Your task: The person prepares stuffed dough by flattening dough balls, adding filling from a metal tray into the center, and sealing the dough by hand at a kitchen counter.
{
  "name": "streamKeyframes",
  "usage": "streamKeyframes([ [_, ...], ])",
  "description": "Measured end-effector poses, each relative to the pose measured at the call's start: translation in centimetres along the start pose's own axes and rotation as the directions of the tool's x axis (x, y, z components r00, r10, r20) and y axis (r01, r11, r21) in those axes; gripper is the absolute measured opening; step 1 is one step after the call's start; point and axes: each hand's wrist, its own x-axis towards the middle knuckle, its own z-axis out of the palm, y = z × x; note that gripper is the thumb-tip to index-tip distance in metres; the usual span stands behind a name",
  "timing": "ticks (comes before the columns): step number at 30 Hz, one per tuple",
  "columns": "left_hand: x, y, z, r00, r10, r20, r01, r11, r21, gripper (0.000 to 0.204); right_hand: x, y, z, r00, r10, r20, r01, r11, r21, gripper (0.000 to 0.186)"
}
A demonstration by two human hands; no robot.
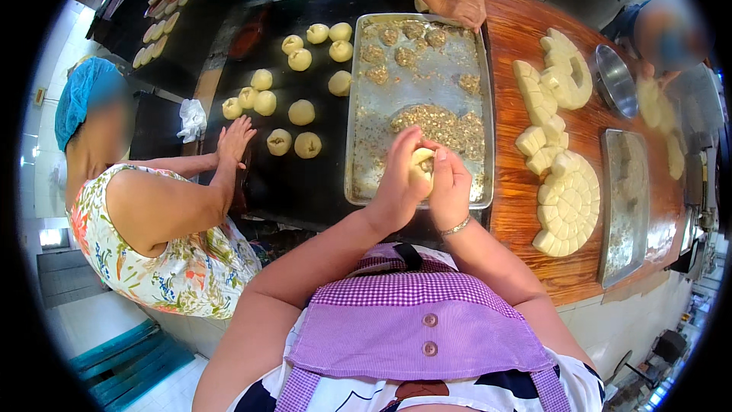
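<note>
Over the near end of a metal tray, both my hands hold one small piece of pale dough [422,163]. My left hand [400,187] cups it from the left, while the fingers of my right hand [451,187] pinch its edge. Its opening faces up, and what lies inside is too small to tell. Beneath, the tray [374,99] carries a heap of crumbly, nutty-looking filling [433,120]. Several round lumps of the same filling [413,29] sit toward its far end.
Left of the tray, several dough balls [302,112] rest on a black tabletop [263,181], near a co-worker's hand [235,141]. Another co-worker's hands [462,11] touch the tray's far edge. Cut dough [569,202], a steel bowl [614,80] and a second tray [625,206] occupy the wooden table.
</note>
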Motion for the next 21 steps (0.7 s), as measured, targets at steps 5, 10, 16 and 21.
streamKeyframes([
  [5,-1.5,-1.1,0.4,0.999,-0.004,0.054,0.000,0.997,0.075,0.040,-1.1,0.5,0.3,0.999,-0.053,0.006,0.054,0.990,-0.128,0.031],
  [10,-2.5,-3.5,-1.6,0.778,-0.624,-0.070,0.457,0.639,-0.619,0.026,1.4,1.3,1.5,0.950,-0.157,0.271,0.243,0.917,-0.317,0.035],
  [16,-5.1,-6.0,-7.0,0.454,-0.883,0.115,0.428,0.104,-0.898,0.024,9.4,7.7,1.9,0.969,0.174,0.178,-0.067,0.871,-0.488,0.020],
  [21,-10.1,-5.8,-8.9,0.311,-0.948,0.064,0.391,0.066,-0.918,0.024,15.9,16.0,6.2,0.963,-0.023,0.270,0.186,0.780,-0.598,0.018],
])
